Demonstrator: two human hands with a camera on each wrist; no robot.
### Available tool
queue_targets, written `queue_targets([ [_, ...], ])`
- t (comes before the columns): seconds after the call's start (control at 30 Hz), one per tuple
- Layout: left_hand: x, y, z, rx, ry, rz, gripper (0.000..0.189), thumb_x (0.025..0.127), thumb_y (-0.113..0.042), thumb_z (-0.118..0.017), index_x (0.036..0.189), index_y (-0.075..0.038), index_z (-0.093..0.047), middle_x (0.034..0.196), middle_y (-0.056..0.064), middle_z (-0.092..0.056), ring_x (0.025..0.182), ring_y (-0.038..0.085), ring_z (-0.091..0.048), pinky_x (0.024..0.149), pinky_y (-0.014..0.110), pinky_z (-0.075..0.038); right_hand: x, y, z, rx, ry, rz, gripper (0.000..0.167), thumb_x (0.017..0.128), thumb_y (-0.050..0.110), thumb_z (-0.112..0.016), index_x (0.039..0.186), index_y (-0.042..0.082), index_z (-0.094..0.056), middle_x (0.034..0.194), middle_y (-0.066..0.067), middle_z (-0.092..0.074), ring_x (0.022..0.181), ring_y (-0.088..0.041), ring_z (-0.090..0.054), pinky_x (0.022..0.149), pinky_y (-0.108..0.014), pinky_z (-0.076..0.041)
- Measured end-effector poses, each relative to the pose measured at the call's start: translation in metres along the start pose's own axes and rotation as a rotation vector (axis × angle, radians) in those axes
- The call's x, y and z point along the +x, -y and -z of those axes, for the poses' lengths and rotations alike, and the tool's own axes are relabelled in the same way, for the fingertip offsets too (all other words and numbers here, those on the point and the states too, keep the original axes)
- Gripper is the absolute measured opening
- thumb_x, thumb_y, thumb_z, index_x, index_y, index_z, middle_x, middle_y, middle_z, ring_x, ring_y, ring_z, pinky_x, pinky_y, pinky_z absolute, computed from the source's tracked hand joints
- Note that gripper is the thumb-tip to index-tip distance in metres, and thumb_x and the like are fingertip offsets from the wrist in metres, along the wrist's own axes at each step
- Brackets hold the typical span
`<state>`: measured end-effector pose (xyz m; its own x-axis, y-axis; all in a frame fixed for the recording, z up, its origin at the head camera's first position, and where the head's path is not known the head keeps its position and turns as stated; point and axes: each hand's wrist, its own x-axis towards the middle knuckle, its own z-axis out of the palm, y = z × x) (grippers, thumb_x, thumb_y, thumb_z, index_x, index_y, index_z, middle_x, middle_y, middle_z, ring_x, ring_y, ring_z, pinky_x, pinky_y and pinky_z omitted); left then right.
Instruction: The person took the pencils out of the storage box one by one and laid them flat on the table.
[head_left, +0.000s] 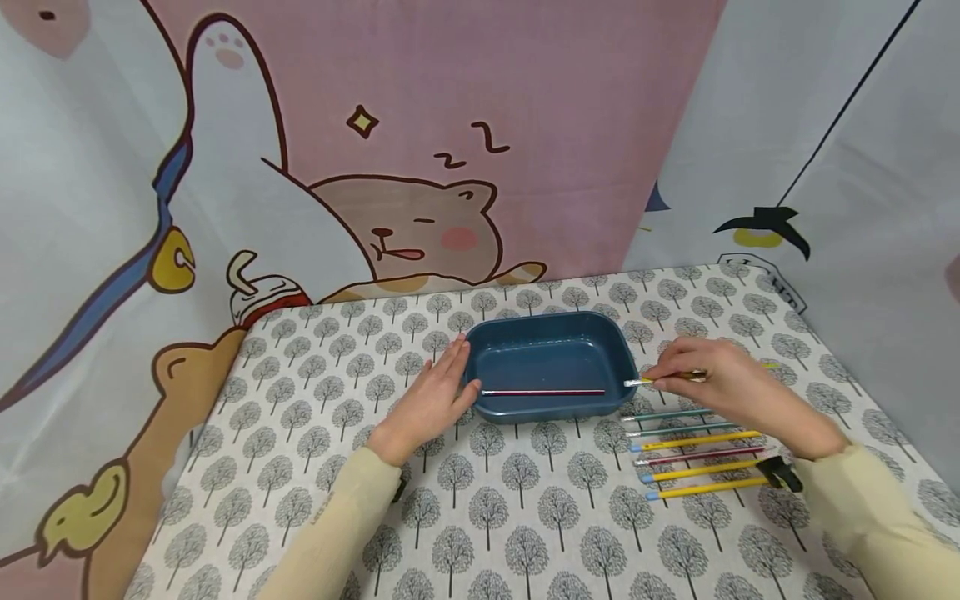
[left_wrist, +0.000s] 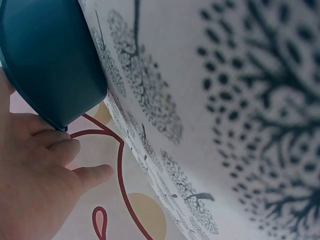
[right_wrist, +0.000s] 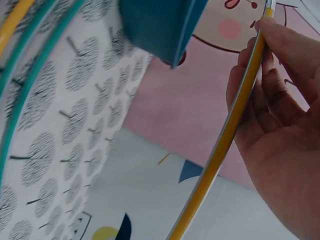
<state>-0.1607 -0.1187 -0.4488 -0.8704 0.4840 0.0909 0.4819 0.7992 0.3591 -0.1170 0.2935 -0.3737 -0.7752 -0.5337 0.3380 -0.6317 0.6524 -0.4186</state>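
Note:
My right hand [head_left: 723,383] pinches a yellow pencil [right_wrist: 227,127] between thumb and fingers, near its silver-and-white end. That end is at the right rim of a dark blue rectangular dish [head_left: 551,414]. Inside the dish lies one dark red pencil [head_left: 543,392], along the near side. At the dish's left end, my left hand [head_left: 431,398] touches the rim with its fingers extended. The left wrist view shows those fingers [left_wrist: 65,150] at the edge of the dish, the thumb partly out of frame.
Right of the dish, several pencils lie in a row: teal ones [head_left: 671,429], yellow ones [head_left: 705,489] and a dark red one [head_left: 701,456]. A tree-print cloth [head_left: 525,533] covers the table. Cartoon-printed curtains [head_left: 577,167] hang behind and at both sides.

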Motion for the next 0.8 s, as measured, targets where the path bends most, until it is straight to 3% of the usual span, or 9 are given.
queue_targets([
  [0.43,0.0,0.0,0.002,0.034,0.019,0.013,0.069,0.111,-0.039,-0.043,0.163,0.001,-0.022,0.171,0.016,-0.017,0.156,0.033,-0.022,0.121,0.064,-0.024,-0.018,-0.025,-0.006,0.023,0.079,-0.103,0.021,0.084,0.0,-0.083,0.098,0.016,-0.083,0.097,0.015,-0.067,0.078,0.002,-0.059,0.061,-0.022,-0.054],
  [0.8,-0.001,-0.002,0.005,0.03,0.001,-0.002,0.069,0.11,-0.036,-0.045,0.162,0.004,-0.025,0.17,0.018,-0.019,0.155,0.034,-0.024,0.119,0.066,-0.024,-0.021,-0.049,-0.025,0.093,0.112,-0.092,0.025,0.084,-0.007,-0.081,0.099,0.013,-0.084,0.099,0.012,-0.071,0.083,0.001,-0.064,0.066,-0.023,-0.057],
])
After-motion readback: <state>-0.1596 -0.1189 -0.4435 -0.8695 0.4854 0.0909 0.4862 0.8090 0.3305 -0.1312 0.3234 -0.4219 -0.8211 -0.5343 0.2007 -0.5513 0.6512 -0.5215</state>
